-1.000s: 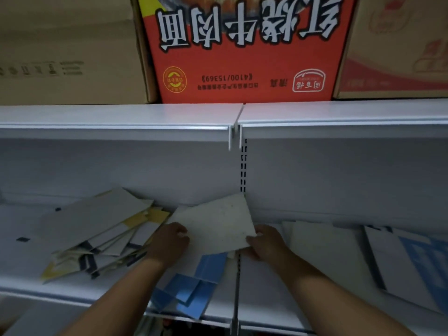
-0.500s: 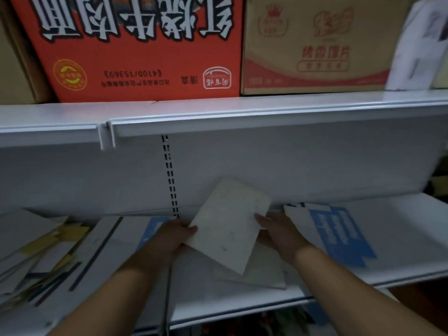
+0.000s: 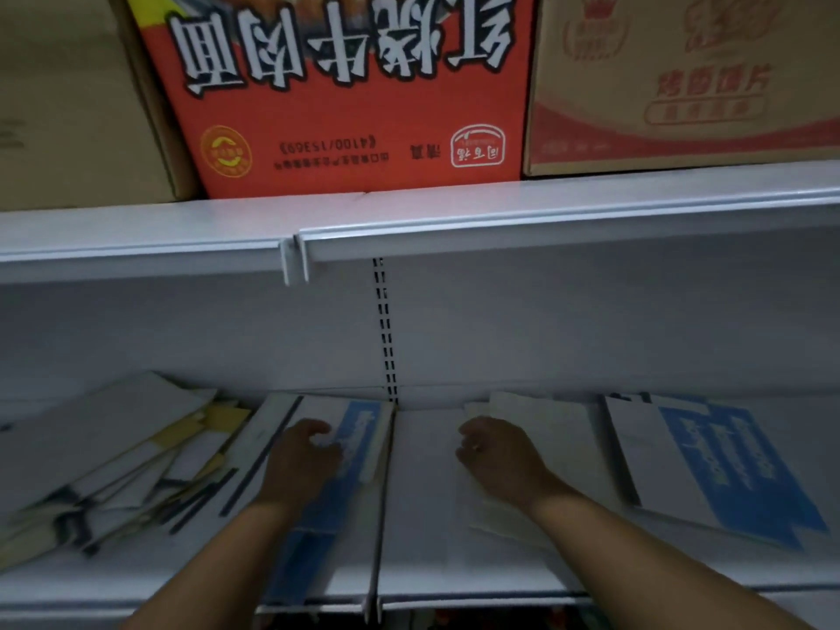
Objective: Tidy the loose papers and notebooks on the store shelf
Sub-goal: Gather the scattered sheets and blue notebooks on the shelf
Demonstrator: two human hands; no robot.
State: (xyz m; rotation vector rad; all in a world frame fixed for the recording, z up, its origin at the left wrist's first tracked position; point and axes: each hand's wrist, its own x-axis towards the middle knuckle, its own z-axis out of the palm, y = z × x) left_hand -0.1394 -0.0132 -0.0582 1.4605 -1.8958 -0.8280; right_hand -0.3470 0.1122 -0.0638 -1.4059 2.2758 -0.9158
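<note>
My left hand (image 3: 302,461) rests palm down on a blue and white notebook (image 3: 363,429) lying just left of the shelf seam, its fingers loosely bent. My right hand (image 3: 495,456) lies on a small stack of off-white sheets (image 3: 559,429) to the right of the seam, fingers curled and gripping nothing that I can see. A messy pile of papers and notebooks (image 3: 127,452) spreads out at the far left. Another blue and white notebook (image 3: 709,470) lies flat at the right.
The white metal shelf (image 3: 422,538) has a seam and a slotted upright in the middle. The upper shelf edge (image 3: 545,229) overhangs close above. On it stand a red carton (image 3: 345,97) and brown cartons (image 3: 682,84) beside it.
The off-white sheet that both hands held tilted up now lies flat on the stack at the right. Both hands have let go of it, and the left moved onto the blue notebook.
</note>
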